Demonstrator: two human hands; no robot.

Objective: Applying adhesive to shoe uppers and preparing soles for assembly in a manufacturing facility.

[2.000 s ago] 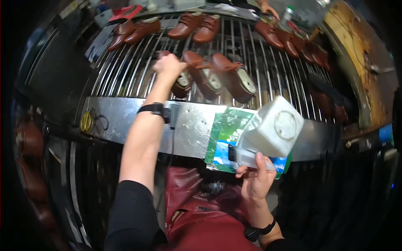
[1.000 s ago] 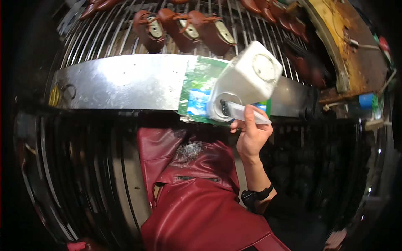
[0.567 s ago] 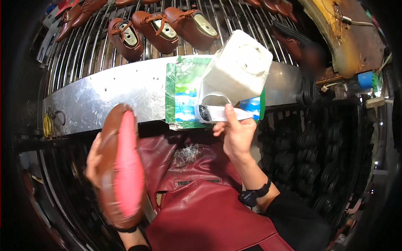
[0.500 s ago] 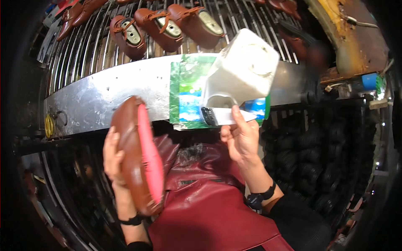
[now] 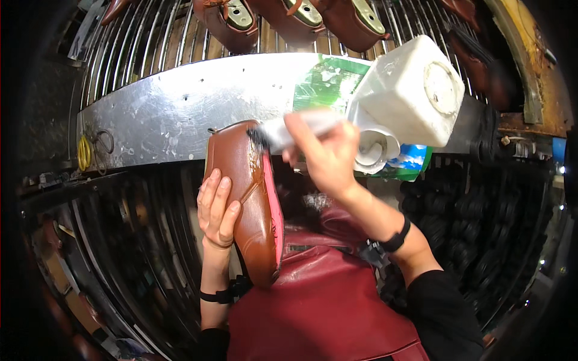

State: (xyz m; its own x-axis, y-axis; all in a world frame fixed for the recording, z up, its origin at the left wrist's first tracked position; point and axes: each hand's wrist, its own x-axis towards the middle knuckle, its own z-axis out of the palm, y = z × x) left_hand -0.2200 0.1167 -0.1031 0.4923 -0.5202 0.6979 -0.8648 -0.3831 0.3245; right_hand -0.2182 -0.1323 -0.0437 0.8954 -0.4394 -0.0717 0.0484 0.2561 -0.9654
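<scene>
My left hand is closed around the outer side of a brown leather shoe. The shoe is turned on its side, toe toward me, with its pink underside facing right. In my right hand is a brush with a whitish handle, blurred by motion. Its black bristles meet the upper near the heel, where a wet, glossy streak shows along the bottom edge. Just beyond that hand a white plastic jug lies tipped, its round opening toward me.
Beneath the jug is a green and blue sheet on a metal ledge. Several brown shoes rest on the rack of metal bars behind. Yellow-handled scissors hang at the left. Dark stacked items fill the lower right.
The brush has come away from the jug and leftward onto the shoe's heel. The shoe has turned so more of its brown side shows. The whole view has shifted.
</scene>
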